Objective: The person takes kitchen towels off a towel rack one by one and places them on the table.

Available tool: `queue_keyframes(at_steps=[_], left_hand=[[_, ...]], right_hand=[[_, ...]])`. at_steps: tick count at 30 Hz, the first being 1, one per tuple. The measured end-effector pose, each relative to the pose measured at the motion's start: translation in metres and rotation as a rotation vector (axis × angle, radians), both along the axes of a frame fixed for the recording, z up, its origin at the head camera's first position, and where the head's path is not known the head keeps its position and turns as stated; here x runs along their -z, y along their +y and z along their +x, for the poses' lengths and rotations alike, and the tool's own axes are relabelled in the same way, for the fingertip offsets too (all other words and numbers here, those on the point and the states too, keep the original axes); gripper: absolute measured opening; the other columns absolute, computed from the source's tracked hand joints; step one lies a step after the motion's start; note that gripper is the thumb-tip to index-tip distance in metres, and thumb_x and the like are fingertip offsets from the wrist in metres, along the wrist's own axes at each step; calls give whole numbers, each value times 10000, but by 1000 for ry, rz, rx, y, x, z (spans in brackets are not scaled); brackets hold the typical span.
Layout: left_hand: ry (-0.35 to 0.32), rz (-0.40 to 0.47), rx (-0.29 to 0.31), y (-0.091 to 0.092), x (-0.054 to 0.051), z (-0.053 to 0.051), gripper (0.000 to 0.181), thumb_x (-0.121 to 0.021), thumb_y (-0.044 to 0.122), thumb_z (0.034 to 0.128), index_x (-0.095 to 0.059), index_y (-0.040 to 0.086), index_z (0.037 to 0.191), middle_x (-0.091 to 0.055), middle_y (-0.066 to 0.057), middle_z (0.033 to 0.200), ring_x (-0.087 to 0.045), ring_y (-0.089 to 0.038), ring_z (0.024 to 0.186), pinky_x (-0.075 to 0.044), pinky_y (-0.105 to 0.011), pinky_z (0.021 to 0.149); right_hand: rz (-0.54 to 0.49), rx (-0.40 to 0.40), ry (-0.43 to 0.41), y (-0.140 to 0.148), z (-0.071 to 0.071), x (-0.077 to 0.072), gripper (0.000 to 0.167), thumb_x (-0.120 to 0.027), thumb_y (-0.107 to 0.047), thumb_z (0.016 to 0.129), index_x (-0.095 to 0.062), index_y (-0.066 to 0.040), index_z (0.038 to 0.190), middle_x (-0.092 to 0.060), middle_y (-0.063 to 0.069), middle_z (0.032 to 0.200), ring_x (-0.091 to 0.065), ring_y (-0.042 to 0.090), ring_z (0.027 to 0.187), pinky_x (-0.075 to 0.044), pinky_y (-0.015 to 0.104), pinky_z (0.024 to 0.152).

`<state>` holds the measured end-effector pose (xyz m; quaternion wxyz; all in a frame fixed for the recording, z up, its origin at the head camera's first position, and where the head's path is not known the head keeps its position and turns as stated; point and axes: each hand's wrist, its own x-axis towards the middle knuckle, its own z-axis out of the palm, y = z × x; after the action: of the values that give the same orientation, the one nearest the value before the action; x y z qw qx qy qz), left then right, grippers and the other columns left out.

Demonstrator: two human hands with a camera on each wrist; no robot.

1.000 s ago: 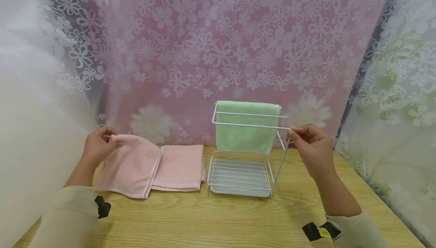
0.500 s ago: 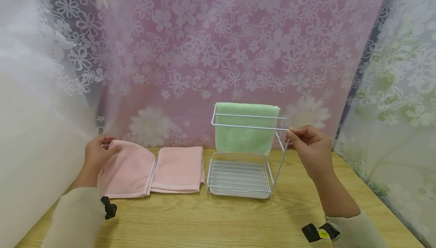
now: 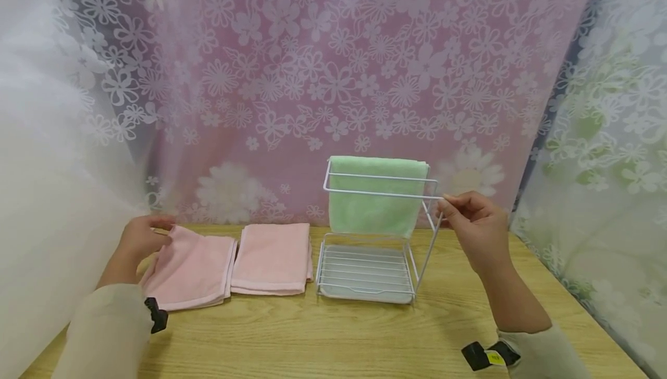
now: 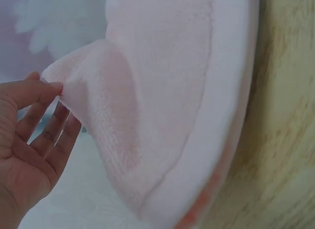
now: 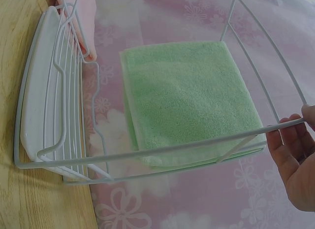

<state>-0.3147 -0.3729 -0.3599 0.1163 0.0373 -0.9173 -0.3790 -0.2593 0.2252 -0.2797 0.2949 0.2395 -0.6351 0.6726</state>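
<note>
At the left, my left hand [image 3: 139, 243] pinches the upper left corner of a folded pink towel [image 3: 200, 269] between thumb and fingers. That corner is raised; in the left wrist view the pink towel [image 4: 162, 91] bulges up from it. My right hand [image 3: 476, 223] grips the upper right corner of a white wire rack [image 3: 385, 194]. Over the rack's rear top bar hangs a folded green towel [image 3: 377, 211]. The right wrist view shows the thumb and fingers of the right hand [image 5: 298, 155] round the frame, apart from the green towel [image 5: 192, 101].
A second folded pink towel [image 3: 272, 258] lies flat between the first one and the rack. Under the rack's lower wires sits a white tray [image 3: 365, 296]. A flowered curtain [image 3: 339, 78] hangs behind the wooden table [image 3: 312, 344].
My left hand has come down with the corner of the pink towel, and the towel now lies lower on the table. My right hand and the rack have stayed almost still.
</note>
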Motion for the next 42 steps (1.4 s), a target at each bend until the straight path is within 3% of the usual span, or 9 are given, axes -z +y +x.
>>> queue_keyframes(at_steps=[7,13,18,22,25,31,36,39,42], left_hand=[[-33,-70,-1,-1,3,-8,399,-593,-54,799,-653,-70,1193,-605,-313,1099,-586,-222,689,-535,-322,558],[28,-126,-49,3,5,-13,351,-603,-32,784,-697,-54,1122,-662,-258,975,-528,-195,609,-474,-301,515],[102,-148,-105,7,7,-15,293,-635,-3,798,-719,-45,1076,-671,-271,997,-555,-289,698,-446,-303,548],[165,-128,-172,11,9,-17,260,-646,37,832,-725,-39,1069,-675,-272,1040,-597,-445,940,-479,-393,686],[193,-80,-200,14,12,-18,244,-649,48,857,-731,-36,1070,-698,-244,1003,-630,-413,967,-507,-369,701],[201,2,-158,17,19,-17,232,-686,11,859,-721,-59,1078,-712,-228,962,-662,-138,723,-487,-180,523],[195,17,-130,18,21,-14,276,-702,9,861,-692,-81,1121,-679,-264,1065,-684,-354,899,-477,-139,581],[169,14,-134,19,20,-15,306,-694,37,875,-677,-73,1161,-658,-272,1123,-645,-425,1000,-541,-244,691],[135,26,-138,20,18,-15,338,-685,62,888,-659,-62,1201,-632,-286,1172,-625,-439,1043,-552,-431,809]], right_hand=[[11,21,-16,0,-1,-1,84,-655,92,880,-628,166,909,-703,109,812,-672,139,657,-574,280,596],[38,-4,11,3,-2,0,74,-647,88,888,-630,155,915,-703,85,827,-675,124,667,-574,269,608],[0,-3,6,1,-2,1,90,-652,99,880,-632,173,925,-707,98,808,-675,132,662,-573,271,592],[-26,3,9,-1,-2,1,97,-652,123,867,-626,197,923,-708,110,788,-676,141,651,-572,281,578],[-7,9,21,-2,-2,0,99,-654,120,867,-628,198,921,-706,110,786,-676,140,648,-571,274,578],[19,12,26,-3,-2,0,102,-659,106,871,-632,192,917,-698,146,795,-675,145,641,-572,281,582],[26,9,22,-3,-2,0,87,-651,117,871,-629,189,914,-694,152,796,-671,143,632,-570,272,581],[33,14,14,-2,-1,0,83,-648,116,874,-635,184,920,-696,137,794,-672,139,634,-571,270,584],[56,21,6,-1,-1,0,86,-647,107,880,-645,170,939,-697,119,802,-675,131,647,-572,269,595]])
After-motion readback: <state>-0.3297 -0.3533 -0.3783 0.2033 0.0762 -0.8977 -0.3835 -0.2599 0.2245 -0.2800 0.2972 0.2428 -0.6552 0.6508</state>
